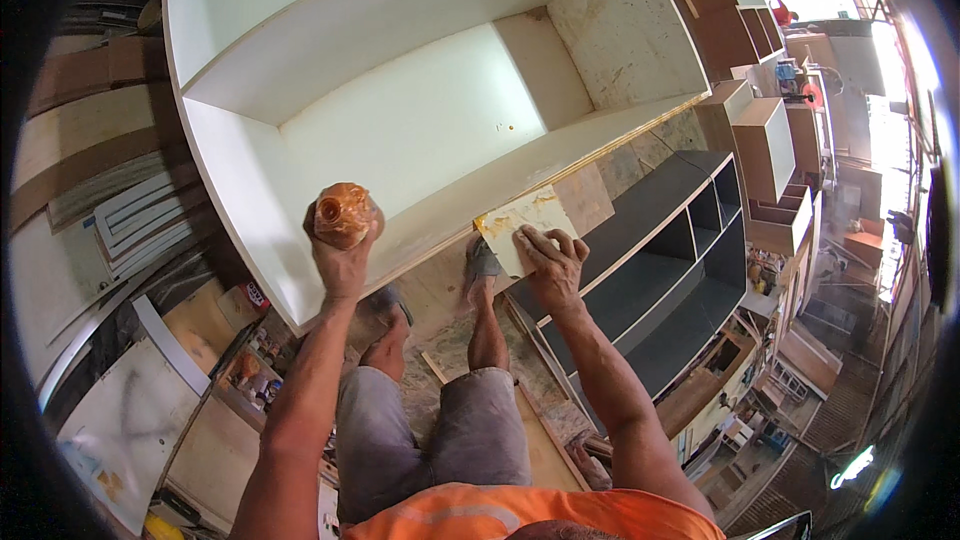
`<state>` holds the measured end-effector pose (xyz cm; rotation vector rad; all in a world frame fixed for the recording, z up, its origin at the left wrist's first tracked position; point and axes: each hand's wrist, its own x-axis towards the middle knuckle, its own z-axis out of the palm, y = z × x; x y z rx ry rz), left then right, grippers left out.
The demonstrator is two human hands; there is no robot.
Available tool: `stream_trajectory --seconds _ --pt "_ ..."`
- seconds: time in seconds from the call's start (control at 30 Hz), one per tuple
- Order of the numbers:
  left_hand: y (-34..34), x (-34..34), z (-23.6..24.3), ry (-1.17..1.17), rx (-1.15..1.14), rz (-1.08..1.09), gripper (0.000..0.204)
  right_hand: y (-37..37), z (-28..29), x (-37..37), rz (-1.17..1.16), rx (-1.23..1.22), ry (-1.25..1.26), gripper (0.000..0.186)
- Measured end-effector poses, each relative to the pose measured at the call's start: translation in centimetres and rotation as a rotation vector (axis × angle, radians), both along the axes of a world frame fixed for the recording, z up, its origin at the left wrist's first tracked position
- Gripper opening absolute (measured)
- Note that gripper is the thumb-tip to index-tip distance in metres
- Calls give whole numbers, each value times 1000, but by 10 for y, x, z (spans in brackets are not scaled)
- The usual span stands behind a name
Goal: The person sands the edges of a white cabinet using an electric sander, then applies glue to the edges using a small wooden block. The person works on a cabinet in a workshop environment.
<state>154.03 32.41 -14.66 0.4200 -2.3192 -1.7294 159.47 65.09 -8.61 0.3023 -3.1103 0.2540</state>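
My left hand is wrapped round an orange-brown, glue-smeared bottle, its round mouth facing up toward me. The bottle is above the near left part of a large white open cabinet. In my right hand is a flat, pale rectangular piece of board with yellowish smears on its far edge. That edge is close to the cabinet's raw front edge; whether they touch I cannot tell. My fingers lie over the board's right side, and the thumb's grip beneath is hidden.
A dark grey shelf unit stands close by my right arm. Stacked panels lie at the left, with a cluttered box of small items below them. Several brown cabinets stand at the far right. My feet are beside the cabinet's front.
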Motion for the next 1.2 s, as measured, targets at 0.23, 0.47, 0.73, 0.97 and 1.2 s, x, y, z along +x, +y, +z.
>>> stream_trajectory --seconds 0.23,0.47,0.73,0.97,1.2 --pt "-99 -7 15 -43 -215 -172 79 -41 17 15 56 -25 78 43" --pt "-150 -7 24 -21 -179 -352 80 -56 2 39 48 3 -10 54" --pt "-169 -6 -7 -132 -218 -563 90 -61 8 30 24 18 -43 45" --pt "-160 -11 5 -186 -450 -498 91 -80 8 57 94 -44 25 52" --pt "-159 -12 3 -204 -392 -437 89 -109 -1 42 103 -41 27 56"
